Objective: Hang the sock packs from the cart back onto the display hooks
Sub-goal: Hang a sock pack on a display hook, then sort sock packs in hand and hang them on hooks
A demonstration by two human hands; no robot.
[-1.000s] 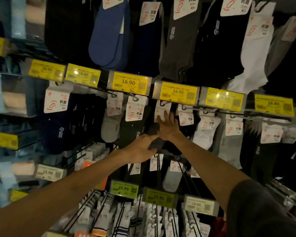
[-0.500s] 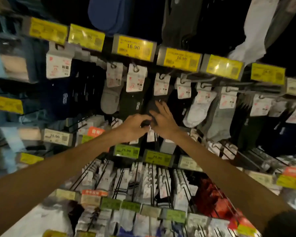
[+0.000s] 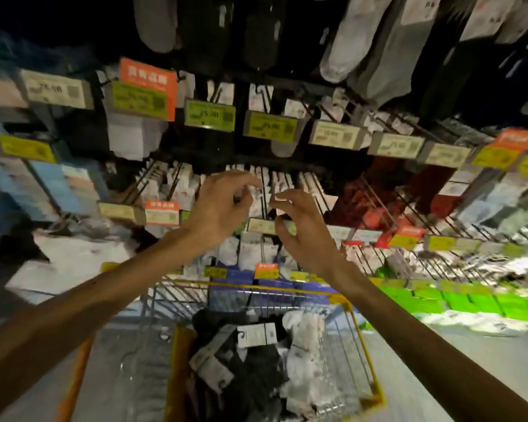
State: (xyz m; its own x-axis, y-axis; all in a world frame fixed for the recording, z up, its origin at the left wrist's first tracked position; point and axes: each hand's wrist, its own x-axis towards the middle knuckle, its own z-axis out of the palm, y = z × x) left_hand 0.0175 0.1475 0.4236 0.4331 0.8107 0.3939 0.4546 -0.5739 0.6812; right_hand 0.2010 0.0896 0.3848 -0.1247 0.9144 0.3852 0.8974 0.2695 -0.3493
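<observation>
You have two hands up and one cart [image 3: 287, 289] below them. Your left hand [image 3: 220, 208] and right hand [image 3: 305, 233] hang above the cart's far rim, side by side and not touching. On each, the fingers are loosely curled with the thumb apart, and they hold nothing.

The sock packs [image 3: 250, 360] lie heaped in the cart, black toward its left and white toward its right, too jumbled to count. Two cards [image 3: 256, 335] show plainly. The upper lies flat across the cart, its hanger end toward the left wall. The lower slants, with its long side running from far-left to near-right.

Beyond the cart, the display hooks [image 3: 378, 190] jut out in rows, each fronted by price tags [image 3: 270, 126], which are blurred.
</observation>
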